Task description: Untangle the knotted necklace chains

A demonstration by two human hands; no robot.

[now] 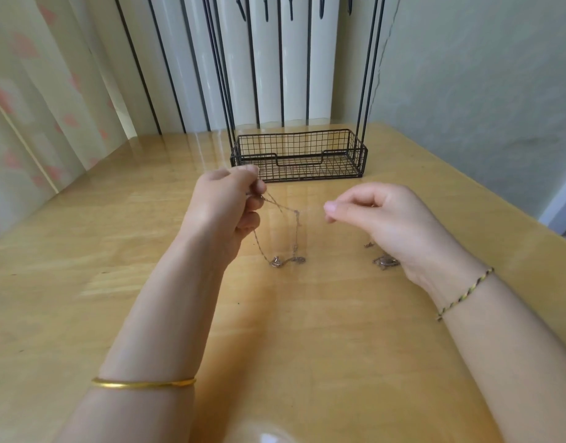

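My left hand (225, 204) is raised above the wooden table (115, 251) and pinches a thin metal necklace chain (295, 233). The chain hangs down from its fingers in loops, and its lower end with a small pendant lies on the table near the middle. My right hand (376, 215) hovers to the right of the chain with fingers loosely curled; whether it pinches a fine strand I cannot tell. A second small heap of chain (385, 261) lies on the table under the heel of my right hand.
A black wire basket (299, 155) on a tall wire stand sits at the back of the table, close behind my left hand. A curtain hangs at the left and a wall stands at the right. The table's right edge runs diagonally.
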